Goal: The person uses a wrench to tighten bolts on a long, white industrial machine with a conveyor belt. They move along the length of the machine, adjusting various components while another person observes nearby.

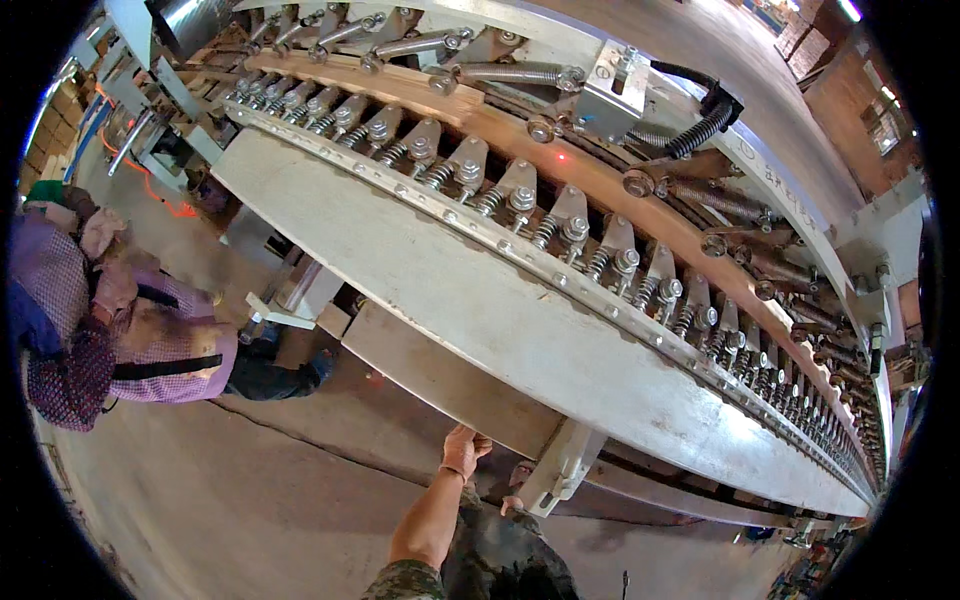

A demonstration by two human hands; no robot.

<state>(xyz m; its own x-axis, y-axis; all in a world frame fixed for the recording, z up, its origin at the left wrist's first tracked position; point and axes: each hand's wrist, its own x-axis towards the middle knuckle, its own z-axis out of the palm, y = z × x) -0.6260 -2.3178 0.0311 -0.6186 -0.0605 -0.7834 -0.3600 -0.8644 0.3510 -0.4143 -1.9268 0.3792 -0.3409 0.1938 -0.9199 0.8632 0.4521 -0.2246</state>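
My left hand [463, 450] reaches up from a camouflage sleeve. Its fingers curl over the bottom edge of a long grey lower metal panel [420, 365] on the machine in front of me. Only a few fingers of my right hand [512, 504] show, low beside a pale steel bracket [562, 468] under the machine; what they hold is hidden. Above, a long curved strip of wood [560, 165] lies clamped in the machine between rows of spring-loaded bolts [520, 200].
The big curved press [480, 290] fills the view from upper left to lower right. A person in a purple checked shirt [130, 340] crouches on the concrete floor [230, 500] at the left. Black hoses [700, 125] and stacked boxes [805, 45] sit at the upper right.
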